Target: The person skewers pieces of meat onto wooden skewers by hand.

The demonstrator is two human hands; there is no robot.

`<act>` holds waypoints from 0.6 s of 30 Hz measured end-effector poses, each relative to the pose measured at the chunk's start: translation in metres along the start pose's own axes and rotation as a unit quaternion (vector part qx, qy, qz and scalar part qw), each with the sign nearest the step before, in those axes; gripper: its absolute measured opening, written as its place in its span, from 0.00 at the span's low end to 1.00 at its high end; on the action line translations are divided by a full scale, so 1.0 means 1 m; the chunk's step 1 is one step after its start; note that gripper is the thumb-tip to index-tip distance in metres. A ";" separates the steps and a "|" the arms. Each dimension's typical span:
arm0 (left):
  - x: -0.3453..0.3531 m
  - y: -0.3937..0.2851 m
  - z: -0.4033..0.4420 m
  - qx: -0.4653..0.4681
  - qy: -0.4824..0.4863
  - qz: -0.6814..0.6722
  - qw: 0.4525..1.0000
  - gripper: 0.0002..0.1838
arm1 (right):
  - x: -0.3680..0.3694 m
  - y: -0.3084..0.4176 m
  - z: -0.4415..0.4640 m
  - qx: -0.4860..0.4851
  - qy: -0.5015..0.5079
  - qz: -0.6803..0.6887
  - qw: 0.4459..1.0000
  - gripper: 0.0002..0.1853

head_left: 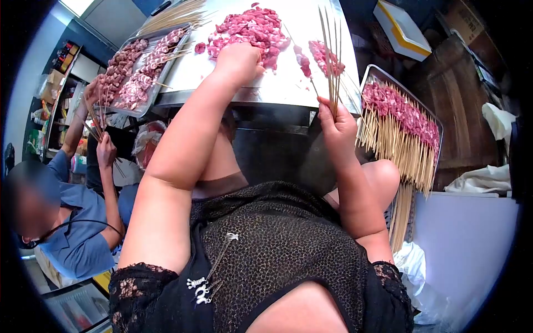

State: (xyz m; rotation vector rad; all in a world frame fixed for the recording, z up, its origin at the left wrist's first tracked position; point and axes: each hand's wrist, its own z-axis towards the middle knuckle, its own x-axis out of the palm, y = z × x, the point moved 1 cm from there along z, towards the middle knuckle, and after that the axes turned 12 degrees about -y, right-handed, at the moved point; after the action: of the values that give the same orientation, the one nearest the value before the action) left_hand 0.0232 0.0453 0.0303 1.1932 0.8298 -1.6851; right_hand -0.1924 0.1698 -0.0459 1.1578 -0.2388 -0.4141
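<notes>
My left hand [239,60] is at the near edge of a heap of raw meat pieces [258,28] on the white tabletop. Its fingers are curled down against the meat, and whatever they hold is hidden. In my right hand [338,126], at the table's front edge, is a bundle of thin bamboo skewers [333,61], pinched between thumb and fingers and pointing up and away. One skewer leans left from this hand and carries meat pieces [302,61]. Behind the bundle lies a smaller pile of meat [319,53].
A metal tray [440,130] of meat skewers [400,116] stands at the right. Another tray [145,108] with skewered meat is on the table's left, near loose skewers [175,14]. A co-worker [83,211] at the left holds skewers. A white-and-yellow box [402,30] is at back right.
</notes>
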 end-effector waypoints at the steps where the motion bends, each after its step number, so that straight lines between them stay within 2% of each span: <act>1: 0.006 0.002 0.000 0.015 -0.024 0.012 1.000 0.12 | -0.001 0.002 0.000 -0.009 0.004 -0.022 1.000 0.09; 2: 0.010 0.004 0.001 0.029 -0.049 0.025 0.998 0.11 | -0.001 0.003 0.000 -0.010 0.002 -0.022 1.000 0.09; 4: 0.006 0.003 -0.002 0.012 -0.032 0.007 0.999 0.08 | 0.001 0.006 0.001 -0.058 -0.003 -0.041 0.997 0.09; 6: 0.002 0.007 -0.007 -0.017 -0.060 -0.138 0.988 0.06 | 0.002 0.007 0.002 -0.064 -0.004 -0.036 0.997 0.09; 7: 0.002 0.010 -0.007 -0.016 -0.060 -0.138 0.989 0.06 | 0.002 0.007 0.002 -0.068 -0.004 -0.032 0.997 0.09; 8: 0.002 0.015 -0.006 -0.053 -0.079 -0.193 0.976 0.05 | 0.002 0.008 0.002 -0.068 -0.004 -0.032 0.997 0.09; 11: 0.008 0.037 0.001 -0.141 -0.114 -0.371 0.911 0.04 | 0.003 0.012 0.003 -0.067 -0.006 -0.052 0.996 0.09; 12: 0.003 0.035 0.000 -0.142 -0.115 -0.370 0.911 0.04 | 0.004 0.012 0.003 -0.058 -0.003 -0.055 0.997 0.09; 14: -0.011 0.028 -0.001 -0.234 -0.105 -0.617 0.744 0.08 | 0.005 0.012 0.003 -0.048 0.003 -0.055 0.997 0.10; 16: -0.009 0.032 0.003 -0.245 -0.111 -0.631 0.728 0.11 | 0.004 0.013 0.004 -0.007 0.024 -0.072 0.997 0.10; 18: -0.006 0.036 0.005 -0.197 -0.105 -0.644 0.731 0.15 | 0.005 0.011 0.005 -0.006 0.024 -0.075 0.997 0.10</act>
State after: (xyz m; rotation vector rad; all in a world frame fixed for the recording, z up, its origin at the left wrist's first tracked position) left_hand 0.0556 0.0291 0.0365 -0.0708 1.9960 -2.3835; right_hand -0.1878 0.1675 -0.0343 1.1764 -0.1062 -0.5188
